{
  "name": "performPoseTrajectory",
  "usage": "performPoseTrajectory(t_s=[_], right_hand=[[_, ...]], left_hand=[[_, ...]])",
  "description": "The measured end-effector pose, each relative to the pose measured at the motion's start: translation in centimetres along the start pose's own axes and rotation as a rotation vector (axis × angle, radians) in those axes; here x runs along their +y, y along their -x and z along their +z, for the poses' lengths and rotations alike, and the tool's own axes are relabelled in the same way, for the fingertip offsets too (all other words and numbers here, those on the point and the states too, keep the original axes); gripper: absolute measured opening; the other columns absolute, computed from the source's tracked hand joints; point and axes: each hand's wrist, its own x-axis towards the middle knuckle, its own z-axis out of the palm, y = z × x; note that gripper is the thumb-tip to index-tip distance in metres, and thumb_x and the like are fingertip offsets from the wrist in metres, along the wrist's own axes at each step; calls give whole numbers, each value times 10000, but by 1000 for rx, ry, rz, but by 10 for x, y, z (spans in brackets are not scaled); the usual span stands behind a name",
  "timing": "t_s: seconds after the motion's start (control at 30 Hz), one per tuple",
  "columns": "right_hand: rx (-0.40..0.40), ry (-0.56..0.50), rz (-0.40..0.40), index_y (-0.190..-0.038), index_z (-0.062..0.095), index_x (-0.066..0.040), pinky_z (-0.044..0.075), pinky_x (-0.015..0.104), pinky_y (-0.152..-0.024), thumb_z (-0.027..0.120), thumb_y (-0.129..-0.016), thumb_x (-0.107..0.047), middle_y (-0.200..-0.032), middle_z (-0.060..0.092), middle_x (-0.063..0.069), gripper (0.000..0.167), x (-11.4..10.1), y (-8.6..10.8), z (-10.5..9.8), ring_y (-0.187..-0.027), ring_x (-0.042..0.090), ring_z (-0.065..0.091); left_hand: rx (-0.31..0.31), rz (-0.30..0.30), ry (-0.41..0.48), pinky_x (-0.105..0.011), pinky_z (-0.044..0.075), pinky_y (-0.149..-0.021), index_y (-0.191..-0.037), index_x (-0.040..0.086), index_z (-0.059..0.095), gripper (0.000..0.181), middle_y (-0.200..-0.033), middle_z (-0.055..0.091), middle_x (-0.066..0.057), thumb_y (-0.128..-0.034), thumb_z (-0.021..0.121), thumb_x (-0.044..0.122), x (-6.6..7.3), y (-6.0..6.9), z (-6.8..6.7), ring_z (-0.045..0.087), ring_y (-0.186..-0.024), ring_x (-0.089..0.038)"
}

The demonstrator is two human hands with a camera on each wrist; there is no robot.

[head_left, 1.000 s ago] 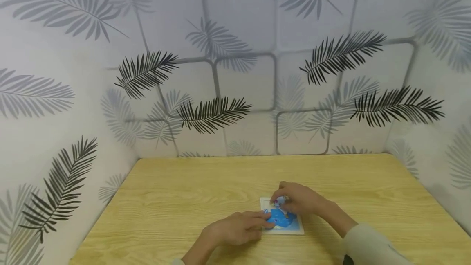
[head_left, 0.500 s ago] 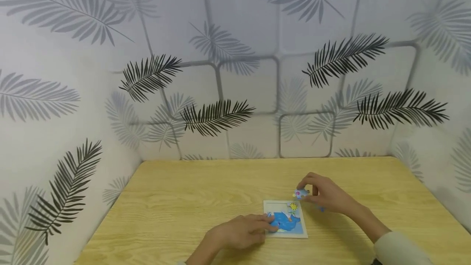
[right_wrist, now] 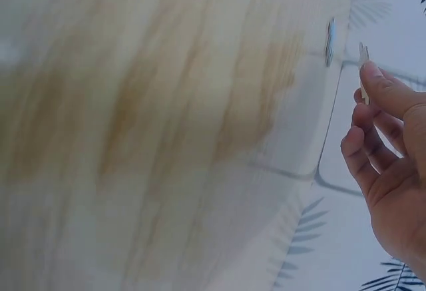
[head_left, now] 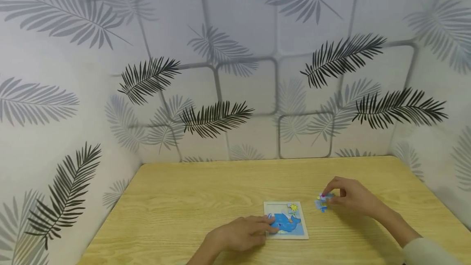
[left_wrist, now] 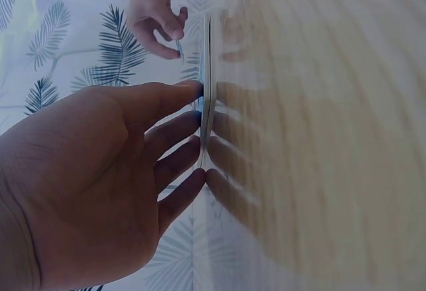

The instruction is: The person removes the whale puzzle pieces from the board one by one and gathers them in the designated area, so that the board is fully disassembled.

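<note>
A white-framed puzzle board with a blue whale and a yellow flower lies flat on the table. My left hand rests its fingertips on the board's left side; in the left wrist view the fingers of this hand reach the board's edge. Right of the board, my right hand pinches a small puzzle piece between thumb and fingers. Another blue piece lies just under it. The right wrist view shows the held piece edge-on in my right hand, above the table.
The wood-grain table extends around the board. Behind it and at both sides stand pale walls with a leaf pattern.
My right hand has moved right, away from the board, carrying the piece to above the loose blue piece. The flower on the board is uncovered. My left hand stays on the board.
</note>
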Motion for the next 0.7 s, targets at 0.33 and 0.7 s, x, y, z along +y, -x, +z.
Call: performPoseTrajectory(t_s=[0.33, 0.7], right_hand=[[-12, -14, 89, -1004, 792, -174, 440, 225, -542, 827, -864, -79, -1002, 709, -10, 173, 23, 23, -13, -645, -3, 440], [-66, -76, 88, -957, 757, -156, 469, 211, -552, 832, -853, -58, -977, 668, 2, 161, 31, 26, -11, -636, -6, 446]], left_hand=[[-3, 10, -17, -495, 347, -1218, -1523, 334, 540, 427, -1665, 355, 114, -1097, 521, 312, 0, -3, -1, 316, -1545, -147], [-9, 36, -20, -449, 357, -1216, -1531, 290, 538, 435, -1659, 378, 85, -1096, 527, 282, 4, -3, -5, 321, -1544, -153]])
